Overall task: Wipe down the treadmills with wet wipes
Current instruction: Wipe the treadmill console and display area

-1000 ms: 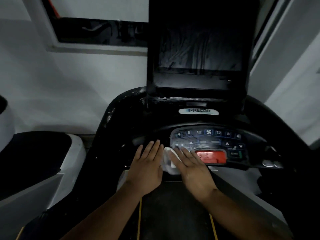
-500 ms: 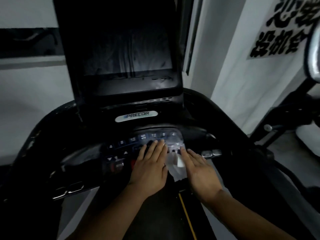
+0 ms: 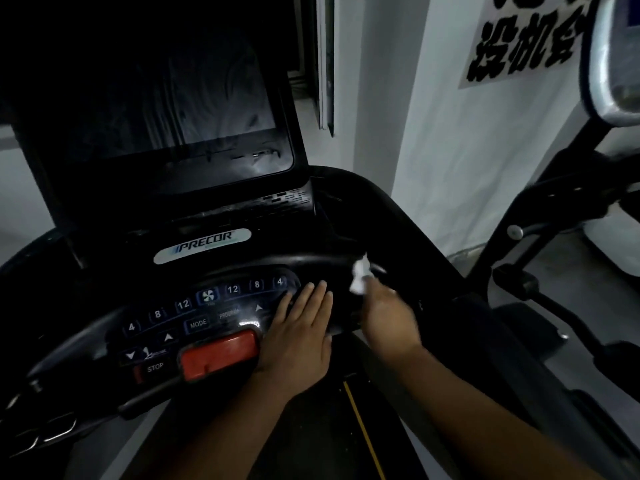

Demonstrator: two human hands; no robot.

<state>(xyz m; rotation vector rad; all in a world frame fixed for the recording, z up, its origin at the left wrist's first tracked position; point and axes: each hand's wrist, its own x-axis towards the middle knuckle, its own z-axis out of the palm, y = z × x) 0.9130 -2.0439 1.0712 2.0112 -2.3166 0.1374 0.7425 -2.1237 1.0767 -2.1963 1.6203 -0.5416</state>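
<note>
Since the frame half a second ago, the right hand (image 3: 388, 317) has left the keypad (image 3: 207, 306) and travelled to the right, taking the wet wipe (image 3: 360, 277) with it. The left hand (image 3: 298, 334) stays on the panel. The two hands, formerly side by side with the wipe between them, now stand apart.

Left hand: laid flat, palm down, on the right end of the keypad. Its fingers are straight and close together, with the tips just beside the key marked 4. The heel of the hand sits next to the red stop button (image 3: 221, 355).

Right hand: blurred by motion. Its fingers appear bunched round the lower part of the wipe, though the exact grip cannot be read.

Wet wipe: white and crumpled. It projects above the right fingertips and lies against the curved black rail at the right of the keypad, where the rail meets the side arm of the treadmill (image 3: 398, 216).

Console: the dark screen (image 3: 173, 98) stands upright above the PRECOR badge (image 3: 202, 245), its glass marked with streaks.

Surroundings: the belt (image 3: 311, 445) runs beneath both forearms and has a yellow line (image 3: 363, 427) along its right edge. A wall sign (image 3: 519, 39) with black characters hangs at upper right, beside a neighbouring machine (image 3: 609, 64).
</note>
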